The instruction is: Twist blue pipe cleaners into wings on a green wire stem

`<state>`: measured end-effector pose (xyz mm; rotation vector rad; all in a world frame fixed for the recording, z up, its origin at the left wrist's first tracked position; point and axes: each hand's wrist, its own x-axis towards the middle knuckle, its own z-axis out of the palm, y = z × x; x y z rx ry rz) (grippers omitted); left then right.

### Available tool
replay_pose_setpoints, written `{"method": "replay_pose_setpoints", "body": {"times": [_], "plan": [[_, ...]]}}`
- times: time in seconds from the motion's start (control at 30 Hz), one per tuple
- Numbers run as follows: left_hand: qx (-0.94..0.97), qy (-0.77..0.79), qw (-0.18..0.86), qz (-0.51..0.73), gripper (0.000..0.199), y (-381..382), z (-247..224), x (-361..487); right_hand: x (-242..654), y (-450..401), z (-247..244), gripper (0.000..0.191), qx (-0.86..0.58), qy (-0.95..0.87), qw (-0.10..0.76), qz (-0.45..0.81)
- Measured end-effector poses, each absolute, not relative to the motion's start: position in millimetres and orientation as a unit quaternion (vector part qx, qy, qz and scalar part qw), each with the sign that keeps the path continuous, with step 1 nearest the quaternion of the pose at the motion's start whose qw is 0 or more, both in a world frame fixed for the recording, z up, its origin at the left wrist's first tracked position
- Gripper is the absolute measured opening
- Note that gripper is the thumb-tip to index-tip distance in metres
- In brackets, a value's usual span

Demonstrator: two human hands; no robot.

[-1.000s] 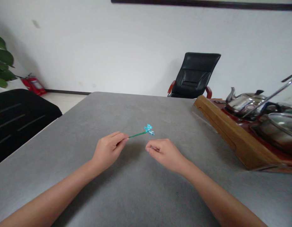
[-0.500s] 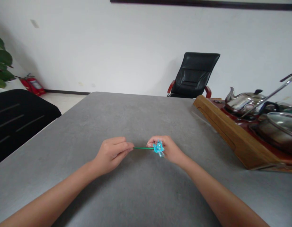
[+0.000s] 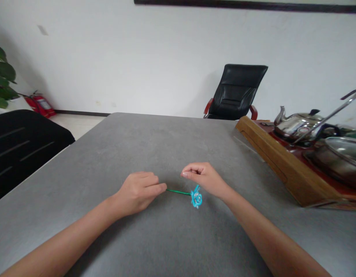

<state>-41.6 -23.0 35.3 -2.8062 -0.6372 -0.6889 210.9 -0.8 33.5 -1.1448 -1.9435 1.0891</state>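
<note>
A small twisted flower [image 3: 196, 198] of blue chenille wire lies low over the grey tabletop [image 3: 154, 146], on a thin green stem [image 3: 179, 192]. My left hand [image 3: 139, 192] pinches the stem's far end between its fingertips. My right hand [image 3: 202, 177] sits just above the blue head, fingers curled together and thumb against them. It holds nothing and appears a little apart from the flower.
On the right, a wooden tea tray [image 3: 281, 165] holds a steel kettle [image 3: 296, 125] and a steel pot [image 3: 339, 159]. A black chair back [image 3: 22, 146] stands at the left table edge, and a black office chair [image 3: 235, 92] stands beyond the far edge.
My right hand has let go of the blue flower head and lifted away from it. The flower now hangs lower, with its stem still in my left hand.
</note>
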Motion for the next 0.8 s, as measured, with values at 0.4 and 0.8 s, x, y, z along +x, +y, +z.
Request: {"method": "replay_pose_setpoints", "body": {"times": [0.4,0.8], "plan": [[-0.95,-0.225,0.115,-0.182,0.022,-21,31,-41,207,-13,50,0.019,-0.447,-0.779,0.308,0.313],[-0.87,-0.41,0.081,-0.26,0.024,-18,27,-45,198,-34,69,0.021,-0.407,-0.848,0.278,0.193]]}}
